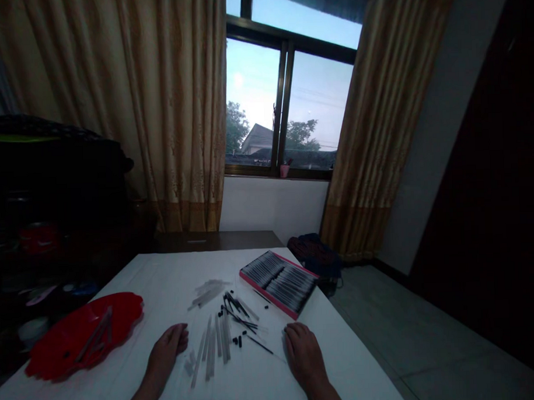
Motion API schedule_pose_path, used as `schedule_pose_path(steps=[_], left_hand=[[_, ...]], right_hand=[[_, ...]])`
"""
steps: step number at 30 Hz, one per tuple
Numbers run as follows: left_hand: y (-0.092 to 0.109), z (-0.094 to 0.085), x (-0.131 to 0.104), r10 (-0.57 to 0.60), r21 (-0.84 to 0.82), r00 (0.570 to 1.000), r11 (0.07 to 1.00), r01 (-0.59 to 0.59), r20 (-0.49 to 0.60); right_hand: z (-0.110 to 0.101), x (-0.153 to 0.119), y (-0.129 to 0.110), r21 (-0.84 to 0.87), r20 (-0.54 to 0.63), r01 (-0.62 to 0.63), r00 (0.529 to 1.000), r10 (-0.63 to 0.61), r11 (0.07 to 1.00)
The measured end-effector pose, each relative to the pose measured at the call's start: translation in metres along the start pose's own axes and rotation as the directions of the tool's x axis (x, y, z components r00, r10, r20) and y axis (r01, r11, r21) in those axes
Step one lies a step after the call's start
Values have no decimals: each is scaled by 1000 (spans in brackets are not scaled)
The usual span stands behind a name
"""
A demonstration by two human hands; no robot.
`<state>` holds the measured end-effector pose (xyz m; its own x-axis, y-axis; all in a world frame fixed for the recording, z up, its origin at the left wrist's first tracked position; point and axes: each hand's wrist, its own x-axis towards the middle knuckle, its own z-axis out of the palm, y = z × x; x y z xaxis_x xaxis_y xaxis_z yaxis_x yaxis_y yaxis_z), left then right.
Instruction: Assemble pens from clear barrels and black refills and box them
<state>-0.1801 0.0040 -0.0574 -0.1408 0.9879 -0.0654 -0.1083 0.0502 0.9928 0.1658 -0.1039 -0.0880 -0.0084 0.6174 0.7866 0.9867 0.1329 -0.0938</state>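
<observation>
My left hand point(170, 343) rests on the white table with its fingers curled together, and nothing shows in it. Just right of it lie clear tubes point(208, 348). Palm down, my right hand point(304, 350) lies at the right with fingers together and bent; no object shows in it. A thin dark rod point(260, 344) with a clear end points toward this hand. Between the hands are several black rods point(236, 306) and small black caps point(240, 341). Behind them sits a pink-edged tray point(296, 311) filled with two rows of dark-and-clear pens.
A red scalloped dish point(126, 304) holding a few clear pieces stands at the table's left. More clear strips point(209, 292) lie farther back on the table point(156, 274). Dark clutter fills the left side. Behind are a low cabinet point(246, 240), curtains and a window.
</observation>
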Motion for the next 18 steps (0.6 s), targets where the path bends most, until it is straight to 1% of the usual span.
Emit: schedule_pose_path(steps=[6,9,13,15,16,18], left_hand=[[-4,-3,0,4,11,1000,1000,-4,-2],[-6,-2,1,10,50,1000,999,-9,-1],[-6,4,3,16,110,1000,994,-15,-8],[-4,8,0,37,195,999,980,-33,-21],[-3,10,-2,59,265,998,963,-51,-22],[0,15,-9,125,441,992,891,-108,-10]], right_hand=[[-3,2,-2,17,5,-9,1000,9,1000],[-5,4,-4,36,4,16,1000,-16,999],[-7,6,-5,69,44,58,997,-61,996],[-7,5,-5,95,69,71,995,-78,993],[-6,4,-5,109,84,72,993,-82,991],[-4,3,-4,134,120,62,990,-78,989]])
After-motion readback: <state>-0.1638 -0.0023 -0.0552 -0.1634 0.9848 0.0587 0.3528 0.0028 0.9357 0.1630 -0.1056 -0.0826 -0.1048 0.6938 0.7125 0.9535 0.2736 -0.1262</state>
